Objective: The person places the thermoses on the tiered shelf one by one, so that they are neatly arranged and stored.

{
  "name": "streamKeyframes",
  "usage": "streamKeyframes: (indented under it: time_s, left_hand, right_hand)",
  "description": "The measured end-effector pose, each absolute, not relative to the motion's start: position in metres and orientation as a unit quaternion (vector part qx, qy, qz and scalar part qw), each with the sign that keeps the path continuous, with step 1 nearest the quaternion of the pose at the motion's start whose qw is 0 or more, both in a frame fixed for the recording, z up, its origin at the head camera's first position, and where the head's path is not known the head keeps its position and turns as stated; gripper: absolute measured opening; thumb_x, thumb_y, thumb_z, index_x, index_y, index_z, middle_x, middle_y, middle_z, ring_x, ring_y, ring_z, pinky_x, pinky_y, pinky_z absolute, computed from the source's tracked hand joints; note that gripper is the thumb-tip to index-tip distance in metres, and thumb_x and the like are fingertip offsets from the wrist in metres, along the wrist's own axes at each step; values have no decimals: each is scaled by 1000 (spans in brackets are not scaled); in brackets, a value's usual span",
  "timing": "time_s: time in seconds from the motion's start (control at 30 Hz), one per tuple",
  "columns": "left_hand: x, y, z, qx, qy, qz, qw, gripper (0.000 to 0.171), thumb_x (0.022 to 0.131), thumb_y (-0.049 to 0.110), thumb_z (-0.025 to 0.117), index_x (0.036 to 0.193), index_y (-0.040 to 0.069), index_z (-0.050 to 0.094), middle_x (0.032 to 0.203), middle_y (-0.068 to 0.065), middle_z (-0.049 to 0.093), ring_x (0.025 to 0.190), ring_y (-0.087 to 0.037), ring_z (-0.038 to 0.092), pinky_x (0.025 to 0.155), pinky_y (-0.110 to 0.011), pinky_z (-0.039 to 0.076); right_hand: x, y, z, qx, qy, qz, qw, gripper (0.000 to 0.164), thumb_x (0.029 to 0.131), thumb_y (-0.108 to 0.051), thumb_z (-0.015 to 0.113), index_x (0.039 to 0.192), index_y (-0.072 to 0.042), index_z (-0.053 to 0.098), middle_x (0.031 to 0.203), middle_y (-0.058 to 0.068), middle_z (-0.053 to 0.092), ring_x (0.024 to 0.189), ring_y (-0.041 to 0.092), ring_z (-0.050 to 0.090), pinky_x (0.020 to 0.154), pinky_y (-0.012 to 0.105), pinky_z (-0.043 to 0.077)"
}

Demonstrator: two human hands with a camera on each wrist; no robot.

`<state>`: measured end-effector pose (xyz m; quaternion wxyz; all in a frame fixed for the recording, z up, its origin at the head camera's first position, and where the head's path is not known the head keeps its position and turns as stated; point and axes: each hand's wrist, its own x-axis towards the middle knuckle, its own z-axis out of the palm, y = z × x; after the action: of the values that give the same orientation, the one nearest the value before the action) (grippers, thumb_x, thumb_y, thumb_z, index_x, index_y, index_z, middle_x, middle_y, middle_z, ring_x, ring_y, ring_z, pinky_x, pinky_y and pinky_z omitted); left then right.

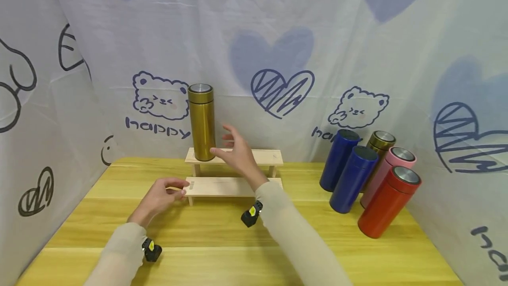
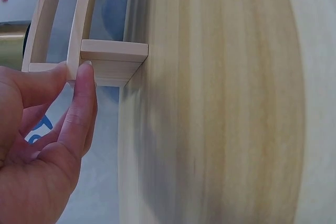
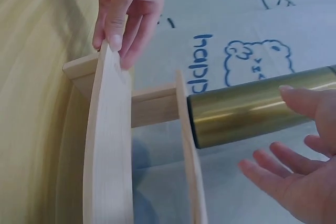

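Note:
A gold thermos bottle [image 1: 203, 122] stands upright at the left end of the upper tier of a two-step wooden rack [image 1: 222, 187]. Beside it, my right hand [image 1: 238, 154] has its fingers spread; in the right wrist view the thumb [image 3: 300, 101] overlaps the bottle, and whether it touches I cannot tell. A gap shows between the other fingers and the gold surface. With thumb and fingers, my left hand [image 2: 50, 135] pinches the left end of the rack's lower board [image 3: 110, 145].
On the right of the wooden table [image 1: 206, 250] stand several more bottles: two blue ones [image 1: 353, 180], a second gold one [image 1: 380, 141], a pink one [image 1: 401, 154] and a red one [image 1: 389, 202]. A printed white curtain [image 1: 222, 21] hangs close behind the rack.

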<state>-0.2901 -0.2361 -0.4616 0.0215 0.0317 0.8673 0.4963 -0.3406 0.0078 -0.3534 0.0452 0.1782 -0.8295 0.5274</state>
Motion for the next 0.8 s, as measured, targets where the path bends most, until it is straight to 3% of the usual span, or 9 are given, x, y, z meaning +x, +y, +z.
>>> streamKeyframes:
  time_s: [0.4,0.8]
  left_hand:
    - [-291,-236,-462,26,868,496,24,31,97,-1,66,128,-3,68,130,-27,65,97,-23,73,81,-33,59]
    - [-291,-236,-463,32,867,497,21,30,97,-2,66,127,-4,68,130,-28,65,97,-23,74,82,-34,60]
  right_hand:
    - [-311,73,-357,205,-824,522,77,64,91,-17,79,149,-13,52,131,17,69,120,36,68,95,41,61]
    - [-285,143,-364,192,-819,532,92,58,93,-14,78,145,-9,55,135,22,66,125,40,65,101,48,58]
